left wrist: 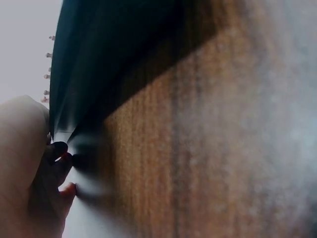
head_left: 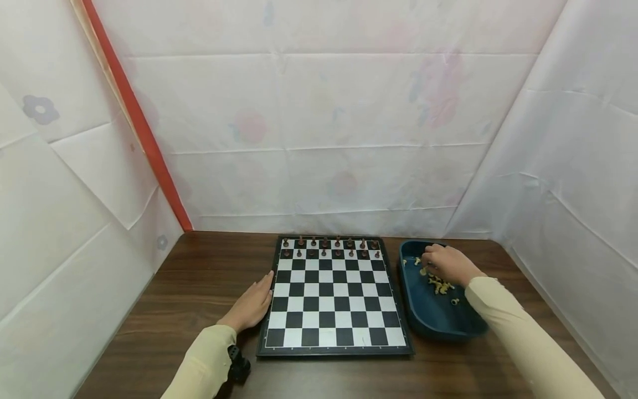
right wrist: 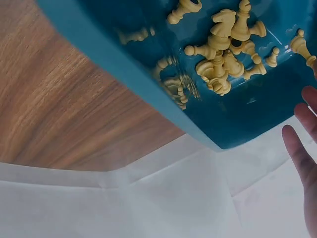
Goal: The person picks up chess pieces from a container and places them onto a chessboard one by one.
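Observation:
My left hand (head_left: 254,302) rests on the table with its fingertips against the left edge of the chessboard (head_left: 326,305). Its fingers, mostly in shadow, touch the board's dark side in the left wrist view. Reddish-brown chess pieces (head_left: 324,252) stand in two rows along the board's far end. My right hand (head_left: 448,264) reaches down into the blue tray (head_left: 433,324) on the right. A cream chess piece (right wrist: 300,45) is close to its fingertips in the right wrist view; the frame edge hides whether they pinch it. More cream pieces (right wrist: 220,29) lie heaped on the tray's floor.
The brown wooden table (head_left: 199,277) carries board and tray side by side, with a narrow gap between them. White patterned sheets (head_left: 319,138) hang behind and at both sides. A red strip (head_left: 144,133) runs down the left corner.

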Tool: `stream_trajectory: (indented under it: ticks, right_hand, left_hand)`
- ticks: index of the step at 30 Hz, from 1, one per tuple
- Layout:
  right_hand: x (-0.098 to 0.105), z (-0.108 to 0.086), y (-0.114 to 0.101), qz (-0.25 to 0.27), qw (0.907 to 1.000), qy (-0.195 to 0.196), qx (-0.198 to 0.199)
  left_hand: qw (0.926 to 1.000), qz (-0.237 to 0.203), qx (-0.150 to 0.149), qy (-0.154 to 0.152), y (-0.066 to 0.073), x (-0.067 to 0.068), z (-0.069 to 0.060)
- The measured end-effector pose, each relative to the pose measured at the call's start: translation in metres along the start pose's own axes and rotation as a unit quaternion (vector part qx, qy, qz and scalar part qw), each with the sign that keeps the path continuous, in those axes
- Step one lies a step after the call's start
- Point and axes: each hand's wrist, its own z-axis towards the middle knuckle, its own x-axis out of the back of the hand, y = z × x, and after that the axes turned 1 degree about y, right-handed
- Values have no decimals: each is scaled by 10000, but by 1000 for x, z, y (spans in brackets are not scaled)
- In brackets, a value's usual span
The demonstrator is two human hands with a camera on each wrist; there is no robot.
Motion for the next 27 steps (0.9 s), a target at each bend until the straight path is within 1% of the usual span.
stream_trajectory:
  ticks: [7,13,17,20,27]
  right_hand:
    - [6,-4,-11,50,9998,-29,190]
    - [10,-4,-17,-5,9991,92,402]
    - [14,-4,-22,-137,9989,53,451]
    - [18,-3,-28,-275,9981,32,559]
    - [29,-2,-42,-622,9941,153,874]
  left_hand:
    - [10000,38,72,-41,-4,-2,0]
    - [10000,36,39,20,-5,-3,-1]
    - [10000,38,-3,42,-5,-3,-1]
    - [10000,41,-10,33,-4,-3,-1]
    - [9999,54,-107,96,-4,-2,-1]
